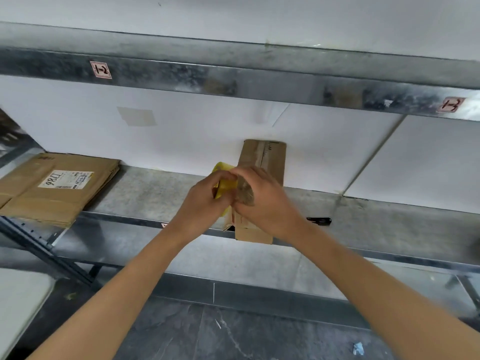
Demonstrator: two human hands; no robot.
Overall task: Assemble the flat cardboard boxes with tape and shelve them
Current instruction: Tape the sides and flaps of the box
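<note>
- Table (18, 307): we logged a pale corner at the lower left, in front of the racking.
- Flat cardboard boxes (57, 198): a stack lay at the left end of the metal shelf (155, 193), and the top one bore a white printed label (66, 180).
- Beam tag (101, 70): a small hand-marked sticker was stuck on the upper shelf beam, above the stack.
- Left hand (205, 201): its fingers were curled round the yellow tape roll (222, 178) and held it against the left side of the narrow box.
- Narrow cardboard box (262, 157): it lay on the shelf near the middle, lengthwise front to back. Its far end met the white back wall and its near end hung over the shelf's front edge.
- Right hand (267, 203): it rested on top of the box, touching the left hand. Its fingers were bent and closed on a translucent brownish strip of tape (244, 194).
- Black tool (319, 221): a small one lay on the shelf just right of the right wrist; we could not tell its type.
- Second beam tag (450, 104): it sat at the far right of the upper beam.
- Blue scrap (358, 348): it lay on the dark floor at the lower right.
</note>
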